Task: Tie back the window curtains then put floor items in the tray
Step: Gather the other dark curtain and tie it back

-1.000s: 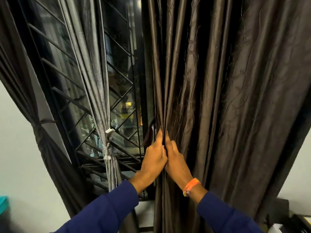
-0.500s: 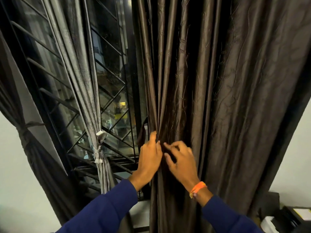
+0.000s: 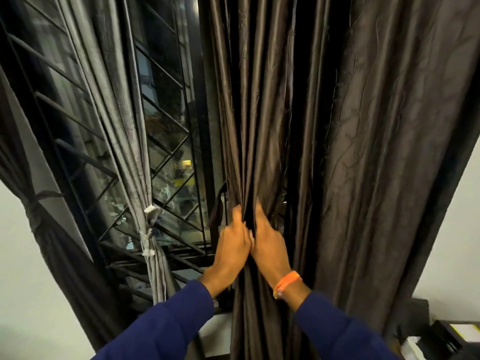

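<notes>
Gathering folds at centre frame, the left hand (image 3: 233, 244) and right hand (image 3: 268, 242) clutch the brown curtain (image 3: 363, 152). Bunch it tightly before tying.

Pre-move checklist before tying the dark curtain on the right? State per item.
1. Left hand gripping the dark curtain folds: ok.
2. Right hand gripping the same folds: ok.
3. Whole curtain gathered: not ok, a wide part to the right hangs loose.
4. Tie-back band within reach: cannot tell; a dark strap hangs left of the hands.
5. Grey curtain already tied: ok, knot visible.
6. Far-left dark curtain tied: ok.
</notes>
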